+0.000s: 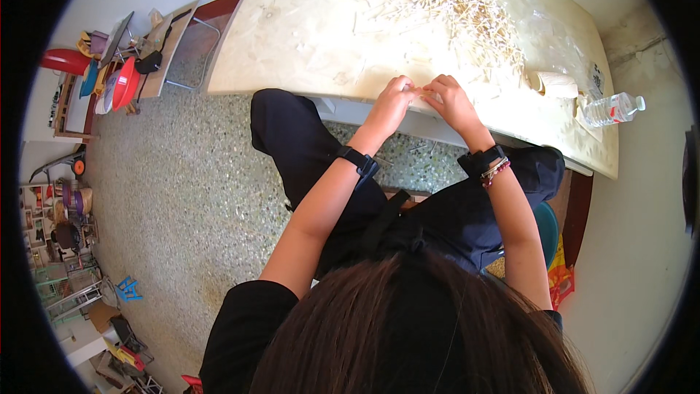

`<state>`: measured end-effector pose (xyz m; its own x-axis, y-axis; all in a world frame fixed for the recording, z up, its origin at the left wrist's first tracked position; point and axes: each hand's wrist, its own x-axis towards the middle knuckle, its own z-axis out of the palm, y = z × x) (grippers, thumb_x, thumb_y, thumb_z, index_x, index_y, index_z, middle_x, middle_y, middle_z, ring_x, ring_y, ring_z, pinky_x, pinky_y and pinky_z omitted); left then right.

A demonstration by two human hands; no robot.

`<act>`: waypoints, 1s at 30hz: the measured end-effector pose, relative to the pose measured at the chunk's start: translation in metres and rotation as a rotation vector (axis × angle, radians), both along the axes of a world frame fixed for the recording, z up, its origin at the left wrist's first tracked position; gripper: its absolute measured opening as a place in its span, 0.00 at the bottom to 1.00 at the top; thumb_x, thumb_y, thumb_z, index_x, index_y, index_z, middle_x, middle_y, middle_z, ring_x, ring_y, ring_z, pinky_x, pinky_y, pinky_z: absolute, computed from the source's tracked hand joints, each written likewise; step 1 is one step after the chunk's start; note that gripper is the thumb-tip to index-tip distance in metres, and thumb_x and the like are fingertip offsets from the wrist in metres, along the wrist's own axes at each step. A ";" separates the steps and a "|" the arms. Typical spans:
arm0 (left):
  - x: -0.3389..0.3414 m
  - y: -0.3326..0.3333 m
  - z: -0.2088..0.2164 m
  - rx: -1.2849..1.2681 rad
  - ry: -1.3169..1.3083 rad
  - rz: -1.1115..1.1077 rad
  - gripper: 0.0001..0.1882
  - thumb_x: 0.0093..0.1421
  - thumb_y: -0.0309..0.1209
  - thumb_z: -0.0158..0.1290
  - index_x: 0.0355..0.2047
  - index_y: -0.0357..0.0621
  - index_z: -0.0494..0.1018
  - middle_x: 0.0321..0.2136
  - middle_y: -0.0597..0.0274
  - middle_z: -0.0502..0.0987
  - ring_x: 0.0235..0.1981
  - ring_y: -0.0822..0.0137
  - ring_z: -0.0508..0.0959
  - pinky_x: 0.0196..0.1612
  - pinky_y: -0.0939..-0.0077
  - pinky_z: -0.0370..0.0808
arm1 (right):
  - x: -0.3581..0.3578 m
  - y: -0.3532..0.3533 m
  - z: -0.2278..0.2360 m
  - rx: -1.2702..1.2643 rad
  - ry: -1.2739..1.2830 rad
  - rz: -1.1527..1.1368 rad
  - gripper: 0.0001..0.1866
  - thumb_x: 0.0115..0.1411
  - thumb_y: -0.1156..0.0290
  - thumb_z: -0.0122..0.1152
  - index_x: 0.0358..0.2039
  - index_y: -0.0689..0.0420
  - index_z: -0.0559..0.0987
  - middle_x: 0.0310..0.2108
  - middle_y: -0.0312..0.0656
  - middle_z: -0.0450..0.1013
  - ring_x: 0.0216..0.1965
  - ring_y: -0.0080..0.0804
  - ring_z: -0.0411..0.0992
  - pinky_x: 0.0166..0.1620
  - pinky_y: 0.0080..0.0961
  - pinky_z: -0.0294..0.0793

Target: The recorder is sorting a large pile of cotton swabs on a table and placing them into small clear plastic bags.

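My left hand (399,97) and my right hand (448,98) meet at the near edge of the pale table (306,51). The fingers of both are closed in a pinch, fingertips nearly touching. Whatever they pinch is too small and washed out by glare to make out. Beyond my hands, toward the back right, spreads a loose heap of thin, short pale sticks (467,18) that look like cotton swabs. Each of my wrists wears a black band, and a beaded bracelet (496,172) circles the right one.
A clear plastic bottle (614,109) lies or leans at the table's right edge, near a beige roll (555,85). Clear plastic film (547,33) lies to the right of the heap. Red basins (126,84) and a small table stand at the left wall. My legs are under the table edge.
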<state>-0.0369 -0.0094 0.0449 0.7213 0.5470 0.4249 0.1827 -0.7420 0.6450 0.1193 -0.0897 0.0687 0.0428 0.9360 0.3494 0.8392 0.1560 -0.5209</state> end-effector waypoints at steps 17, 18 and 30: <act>-0.004 -0.005 0.009 0.119 -0.011 0.000 0.14 0.46 0.15 0.49 0.34 0.36 0.76 0.35 0.53 0.73 0.41 0.55 0.72 0.42 0.68 0.71 | -0.004 -0.002 0.001 -0.018 0.030 -0.014 0.07 0.47 0.76 0.59 0.29 0.61 0.75 0.30 0.45 0.69 0.37 0.43 0.67 0.41 0.33 0.69; -0.003 -0.004 0.008 0.109 -0.024 0.002 0.13 0.46 0.15 0.49 0.33 0.36 0.76 0.35 0.52 0.74 0.40 0.55 0.72 0.41 0.68 0.71 | -0.003 -0.002 0.001 -0.018 0.030 -0.014 0.07 0.47 0.76 0.59 0.29 0.61 0.75 0.30 0.45 0.69 0.37 0.43 0.67 0.41 0.33 0.69; -0.001 0.000 0.001 0.134 -0.056 0.041 0.09 0.46 0.17 0.52 0.30 0.37 0.76 0.32 0.52 0.76 0.37 0.56 0.74 0.40 0.69 0.73 | -0.004 -0.002 0.000 0.001 0.013 -0.016 0.07 0.47 0.76 0.61 0.29 0.61 0.76 0.30 0.45 0.70 0.35 0.43 0.69 0.39 0.31 0.70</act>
